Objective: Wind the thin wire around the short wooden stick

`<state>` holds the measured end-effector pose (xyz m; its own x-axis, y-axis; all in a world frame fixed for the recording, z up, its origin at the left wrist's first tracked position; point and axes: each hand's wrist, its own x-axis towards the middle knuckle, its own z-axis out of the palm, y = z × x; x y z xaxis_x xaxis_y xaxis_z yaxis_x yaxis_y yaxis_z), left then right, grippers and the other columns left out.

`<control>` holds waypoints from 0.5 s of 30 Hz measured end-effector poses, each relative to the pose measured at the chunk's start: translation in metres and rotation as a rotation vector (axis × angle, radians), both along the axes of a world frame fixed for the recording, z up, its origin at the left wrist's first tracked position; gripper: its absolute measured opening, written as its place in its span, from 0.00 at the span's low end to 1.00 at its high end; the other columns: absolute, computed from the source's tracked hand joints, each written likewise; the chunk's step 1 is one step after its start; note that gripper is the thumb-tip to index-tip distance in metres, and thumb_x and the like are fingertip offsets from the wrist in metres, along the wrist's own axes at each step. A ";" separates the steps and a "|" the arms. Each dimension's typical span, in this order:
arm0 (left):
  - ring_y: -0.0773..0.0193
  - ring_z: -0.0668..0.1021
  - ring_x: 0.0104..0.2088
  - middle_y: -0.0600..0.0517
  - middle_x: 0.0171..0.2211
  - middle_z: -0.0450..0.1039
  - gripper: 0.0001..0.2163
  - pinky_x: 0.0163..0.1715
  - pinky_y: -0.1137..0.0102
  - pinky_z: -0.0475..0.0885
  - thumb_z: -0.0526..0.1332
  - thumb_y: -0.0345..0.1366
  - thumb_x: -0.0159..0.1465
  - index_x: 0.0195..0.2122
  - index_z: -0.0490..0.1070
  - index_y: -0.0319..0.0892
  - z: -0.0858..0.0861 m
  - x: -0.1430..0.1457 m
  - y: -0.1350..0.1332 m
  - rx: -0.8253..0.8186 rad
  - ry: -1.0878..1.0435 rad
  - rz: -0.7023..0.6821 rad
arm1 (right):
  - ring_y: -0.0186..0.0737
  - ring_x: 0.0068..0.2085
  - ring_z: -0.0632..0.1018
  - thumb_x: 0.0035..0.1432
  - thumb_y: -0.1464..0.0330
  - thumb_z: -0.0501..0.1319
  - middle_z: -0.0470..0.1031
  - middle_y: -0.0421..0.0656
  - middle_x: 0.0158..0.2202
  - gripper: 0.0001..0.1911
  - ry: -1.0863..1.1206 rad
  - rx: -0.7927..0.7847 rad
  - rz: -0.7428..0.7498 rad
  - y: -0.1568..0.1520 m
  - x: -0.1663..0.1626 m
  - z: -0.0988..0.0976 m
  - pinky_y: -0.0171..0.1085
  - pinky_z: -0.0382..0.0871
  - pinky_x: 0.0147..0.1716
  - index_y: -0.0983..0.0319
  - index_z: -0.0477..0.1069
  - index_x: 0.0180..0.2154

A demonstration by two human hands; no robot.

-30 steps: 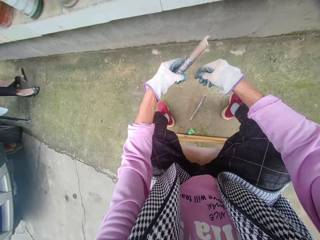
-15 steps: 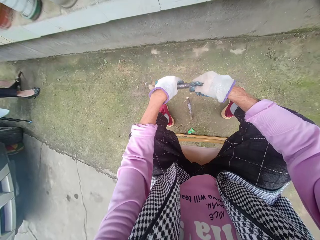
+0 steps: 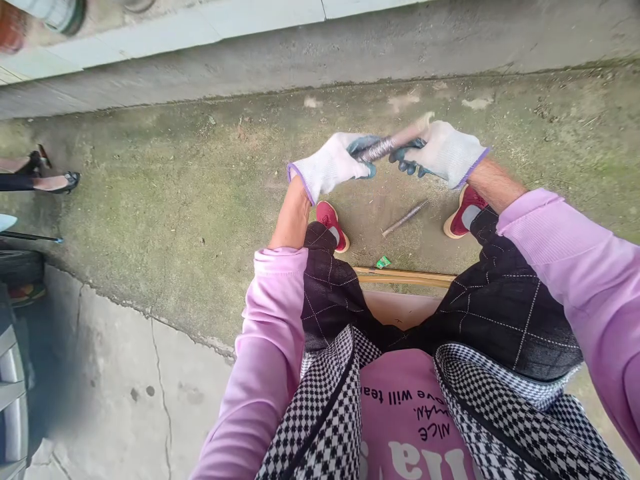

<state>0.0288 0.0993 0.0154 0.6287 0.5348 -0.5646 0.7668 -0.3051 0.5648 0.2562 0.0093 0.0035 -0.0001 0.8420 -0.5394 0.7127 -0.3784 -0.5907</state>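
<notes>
Both my hands wear white gloves with dark blue palms. My left hand (image 3: pixel 333 163) is closed round the lower end of a short stick (image 3: pixel 387 143) whose grey bark is partly stripped. My right hand (image 3: pixel 440 152) grips the same stick near its pale upper end, fingers curled over it. The stick tilts up to the right between the two hands, above the ground in front of my knees. A second thin stick piece (image 3: pixel 404 218) lies on the ground between my red shoes (image 3: pixel 331 224).
I sit on a low seat with a long bamboo pole (image 3: pixel 405 276) lying under my legs. A small green scrap (image 3: pixel 383 262) is beside it. Another person's foot in a black shoe (image 3: pixel 53 181) is at the far left. A car wheel (image 3: pixel 15 333) stands at bottom left. A concrete step (image 3: pixel 300 50) runs across the back.
Both hands, lowered and level half a second ago, have risen again and the stick tilts up to the right. The loose piece on the ground has shifted and turned.
</notes>
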 end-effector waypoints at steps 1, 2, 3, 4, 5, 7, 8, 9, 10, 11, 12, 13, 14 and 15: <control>0.44 0.84 0.76 0.60 0.74 0.89 0.43 0.70 0.56 0.86 0.67 0.49 0.62 0.81 0.84 0.55 0.001 0.003 0.000 0.026 -0.066 0.100 | 0.42 0.45 0.86 0.82 0.76 0.60 0.94 0.60 0.61 0.26 0.045 0.006 -0.029 -0.001 -0.001 -0.001 0.37 0.79 0.45 0.70 0.91 0.69; 0.43 0.85 0.75 0.58 0.74 0.89 0.43 0.71 0.53 0.86 0.69 0.49 0.62 0.82 0.83 0.55 0.001 0.006 0.001 0.044 -0.122 0.187 | 0.42 0.46 0.87 0.83 0.77 0.59 0.94 0.59 0.63 0.26 0.076 0.015 -0.044 -0.001 -0.003 -0.003 0.37 0.80 0.47 0.69 0.90 0.70; 0.42 0.85 0.74 0.56 0.74 0.89 0.45 0.71 0.50 0.86 0.71 0.49 0.61 0.83 0.82 0.54 0.000 0.008 0.002 0.051 -0.156 0.254 | 0.43 0.48 0.88 0.83 0.76 0.59 0.94 0.58 0.63 0.26 0.089 0.023 -0.036 -0.002 -0.005 -0.004 0.38 0.82 0.49 0.68 0.91 0.69; 0.41 0.85 0.73 0.54 0.75 0.88 0.47 0.71 0.46 0.86 0.72 0.50 0.61 0.85 0.79 0.54 -0.001 0.010 0.004 0.057 -0.169 0.314 | 0.44 0.50 0.90 0.83 0.75 0.60 0.94 0.56 0.63 0.25 0.079 0.026 -0.012 -0.002 -0.007 -0.005 0.38 0.82 0.51 0.66 0.91 0.68; 0.40 0.86 0.73 0.52 0.76 0.88 0.49 0.71 0.44 0.86 0.73 0.51 0.61 0.87 0.77 0.54 -0.003 0.011 0.006 0.068 -0.165 0.359 | 0.46 0.51 0.91 0.83 0.74 0.61 0.95 0.54 0.62 0.23 0.046 0.025 0.014 -0.002 -0.010 -0.006 0.39 0.83 0.52 0.63 0.92 0.66; 0.40 0.85 0.75 0.53 0.79 0.85 0.52 0.72 0.44 0.85 0.73 0.53 0.62 0.90 0.72 0.58 -0.007 0.010 0.012 0.117 -0.106 0.364 | 0.50 0.53 0.92 0.83 0.70 0.63 0.96 0.49 0.59 0.21 -0.022 0.012 0.093 -0.003 -0.015 -0.006 0.41 0.84 0.53 0.57 0.93 0.63; 0.41 0.85 0.76 0.55 0.80 0.84 0.50 0.74 0.45 0.84 0.72 0.53 0.64 0.90 0.71 0.60 -0.010 0.009 0.013 0.165 -0.058 0.326 | 0.52 0.53 0.93 0.83 0.69 0.64 0.96 0.48 0.57 0.19 -0.045 0.013 0.134 -0.004 -0.017 -0.006 0.42 0.84 0.53 0.55 0.94 0.62; 0.42 0.84 0.77 0.55 0.80 0.84 0.48 0.76 0.48 0.82 0.70 0.52 0.66 0.90 0.73 0.62 -0.012 0.006 0.014 0.219 0.000 0.268 | 0.53 0.53 0.93 0.83 0.68 0.64 0.96 0.46 0.54 0.19 -0.059 0.020 0.173 -0.004 -0.020 -0.006 0.43 0.85 0.53 0.54 0.94 0.61; 0.43 0.83 0.78 0.55 0.80 0.85 0.44 0.77 0.50 0.80 0.69 0.50 0.67 0.88 0.76 0.62 -0.016 0.004 0.014 0.266 0.059 0.199 | 0.54 0.53 0.93 0.83 0.67 0.64 0.96 0.46 0.53 0.19 -0.070 0.030 0.208 -0.005 -0.021 -0.005 0.43 0.85 0.53 0.53 0.94 0.61; 0.41 0.84 0.77 0.50 0.77 0.87 0.42 0.78 0.50 0.79 0.69 0.48 0.67 0.85 0.80 0.57 -0.021 0.002 0.013 0.296 0.118 0.134 | 0.55 0.54 0.93 0.83 0.67 0.64 0.96 0.47 0.52 0.18 -0.082 0.039 0.242 -0.005 -0.022 -0.005 0.44 0.84 0.54 0.54 0.94 0.60; 0.38 0.85 0.75 0.45 0.74 0.89 0.39 0.78 0.50 0.79 0.69 0.47 0.67 0.82 0.84 0.52 -0.027 -0.001 0.010 0.295 0.171 0.068 | 0.55 0.55 0.93 0.83 0.67 0.64 0.96 0.48 0.51 0.18 -0.103 0.049 0.271 -0.005 -0.022 -0.006 0.45 0.84 0.56 0.56 0.94 0.60; 0.36 0.87 0.72 0.41 0.69 0.92 0.37 0.76 0.50 0.80 0.69 0.47 0.67 0.78 0.87 0.47 -0.033 -0.002 0.008 0.259 0.217 0.005 | 0.57 0.56 0.93 0.82 0.67 0.64 0.96 0.49 0.51 0.18 -0.135 0.056 0.290 -0.005 -0.022 -0.006 0.47 0.84 0.58 0.57 0.94 0.59; 0.34 0.88 0.69 0.39 0.63 0.93 0.35 0.72 0.49 0.82 0.70 0.47 0.66 0.74 0.89 0.44 -0.041 -0.004 0.005 0.201 0.241 -0.053 | 0.58 0.57 0.93 0.82 0.67 0.64 0.96 0.50 0.52 0.18 -0.164 0.058 0.300 -0.004 -0.020 -0.008 0.48 0.84 0.59 0.58 0.94 0.58; 0.34 0.89 0.66 0.38 0.58 0.94 0.33 0.69 0.50 0.83 0.70 0.48 0.65 0.71 0.90 0.42 -0.048 -0.005 0.003 0.148 0.243 -0.096 | 0.59 0.58 0.93 0.82 0.66 0.64 0.96 0.50 0.53 0.19 -0.185 0.055 0.295 -0.003 -0.017 -0.010 0.50 0.84 0.60 0.58 0.94 0.59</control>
